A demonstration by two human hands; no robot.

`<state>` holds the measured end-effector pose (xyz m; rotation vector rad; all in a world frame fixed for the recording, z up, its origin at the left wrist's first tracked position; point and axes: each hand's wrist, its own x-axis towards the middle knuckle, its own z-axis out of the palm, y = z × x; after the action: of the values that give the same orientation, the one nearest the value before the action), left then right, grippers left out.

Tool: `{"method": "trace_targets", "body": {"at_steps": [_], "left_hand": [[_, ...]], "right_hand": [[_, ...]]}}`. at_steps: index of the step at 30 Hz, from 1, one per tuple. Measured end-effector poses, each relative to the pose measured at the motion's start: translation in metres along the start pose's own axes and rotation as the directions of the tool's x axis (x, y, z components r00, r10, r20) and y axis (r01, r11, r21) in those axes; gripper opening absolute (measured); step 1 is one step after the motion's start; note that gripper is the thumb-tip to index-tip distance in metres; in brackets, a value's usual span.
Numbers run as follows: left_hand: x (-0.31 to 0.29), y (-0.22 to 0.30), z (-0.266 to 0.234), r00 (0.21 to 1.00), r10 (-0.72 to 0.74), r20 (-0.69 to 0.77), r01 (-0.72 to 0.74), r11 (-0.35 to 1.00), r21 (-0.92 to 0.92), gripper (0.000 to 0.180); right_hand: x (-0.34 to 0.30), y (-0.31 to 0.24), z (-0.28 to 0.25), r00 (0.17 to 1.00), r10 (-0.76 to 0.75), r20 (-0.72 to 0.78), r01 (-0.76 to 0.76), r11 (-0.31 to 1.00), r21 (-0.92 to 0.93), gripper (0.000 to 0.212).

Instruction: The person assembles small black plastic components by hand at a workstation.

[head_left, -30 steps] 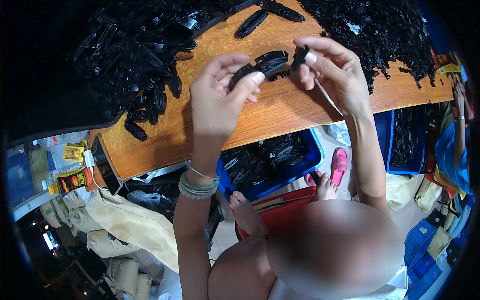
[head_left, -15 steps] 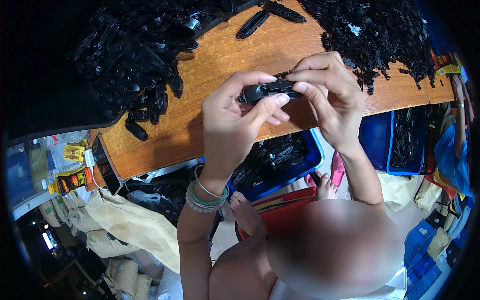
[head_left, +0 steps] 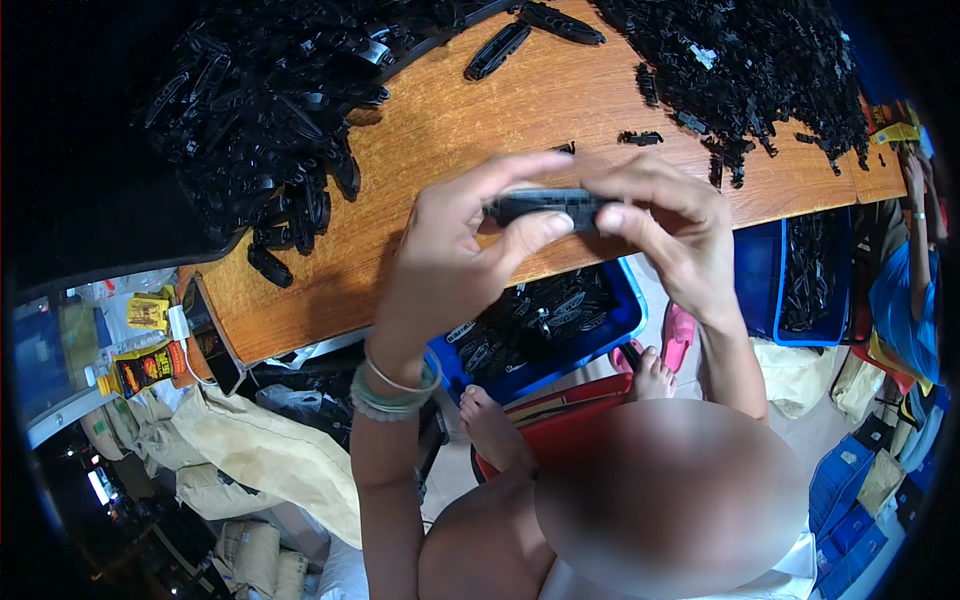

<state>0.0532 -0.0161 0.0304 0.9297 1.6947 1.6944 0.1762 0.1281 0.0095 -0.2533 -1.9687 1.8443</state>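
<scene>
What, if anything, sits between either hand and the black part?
Nothing visible: the left hand and right hand both hold the black part directly, above the wooden table.

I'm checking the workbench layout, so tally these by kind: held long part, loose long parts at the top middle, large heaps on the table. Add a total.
Long black part between left hand and right hand: 1
Loose long parts: 2
Large left heap: 1
Large right heap: 1
Total: 5

A pink slipper (head_left: 680, 336) lies on pale floor (head_left: 653, 308).
</scene>
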Motion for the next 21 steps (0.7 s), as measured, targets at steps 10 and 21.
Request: {"method": "trace_targets", "body": {"at_steps": [10,21], "left_hand": [[0.092,-0.047,-0.012,0.85,0.527,0.012,-0.257,0.393,0.883,0.033],[0.062,-0.035,-0.015,0.996,-0.011,-0.084,0.008,1.0,-0.03,0.023]], "right_hand": [[0.031,0.024,0.01,0.918,-0.393,0.056,0.302,0.601,-0.74,0.023],[0.018,0.028,0.01,0.927,-0.359,-0.106,0.244,0.794,-0.557,0.019]]}}
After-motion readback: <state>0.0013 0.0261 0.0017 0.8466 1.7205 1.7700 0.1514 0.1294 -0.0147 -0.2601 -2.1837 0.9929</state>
